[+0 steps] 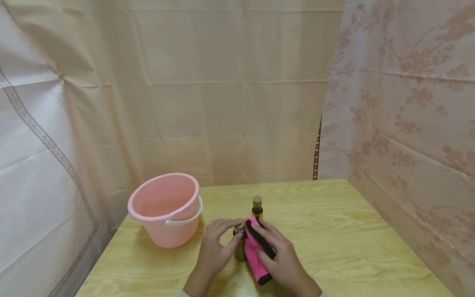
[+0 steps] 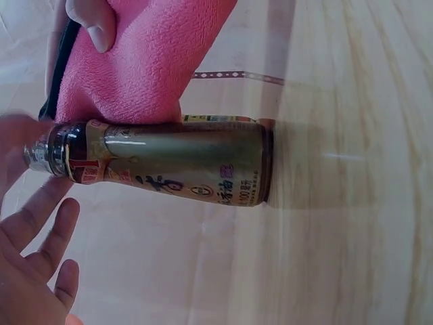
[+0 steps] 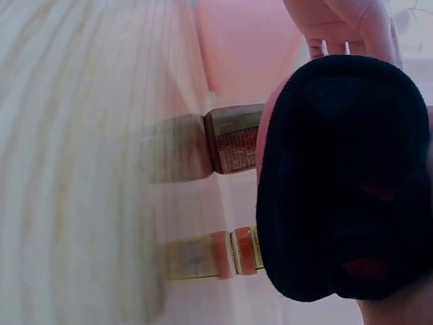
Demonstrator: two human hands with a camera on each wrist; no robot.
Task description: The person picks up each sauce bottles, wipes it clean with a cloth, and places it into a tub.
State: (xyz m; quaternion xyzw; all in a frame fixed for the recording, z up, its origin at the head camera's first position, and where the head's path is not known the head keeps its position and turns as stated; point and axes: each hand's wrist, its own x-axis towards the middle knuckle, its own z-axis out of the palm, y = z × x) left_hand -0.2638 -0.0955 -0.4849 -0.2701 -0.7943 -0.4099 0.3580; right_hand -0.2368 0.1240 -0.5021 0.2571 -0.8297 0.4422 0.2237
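Note:
An upright sesame oil bottle (image 2: 203, 162) with a gold-brown label stands on the table, its foot touching the wood. My left hand (image 1: 218, 243) pinches it at the cap between thumb and index finger; the other fingers of that hand spread loosely in the left wrist view. My right hand (image 1: 283, 253) grips a pink fleecy cloth (image 1: 252, 251) with black edging, held folded against the bottle's right side. Behind the cloth is a second, dark bottle (image 1: 257, 203) with a gold cap, its lower part hidden. In the right wrist view, black edging (image 3: 331, 183) covers much of the right hand.
A pink bucket (image 1: 170, 235) with a white handle (image 1: 183, 222) stands to the left on the wooden table (image 1: 334, 231). Beige curtain (image 1: 230, 103) hangs behind the table's back edge, and flowered cloth (image 1: 415, 123) hangs along the right side.

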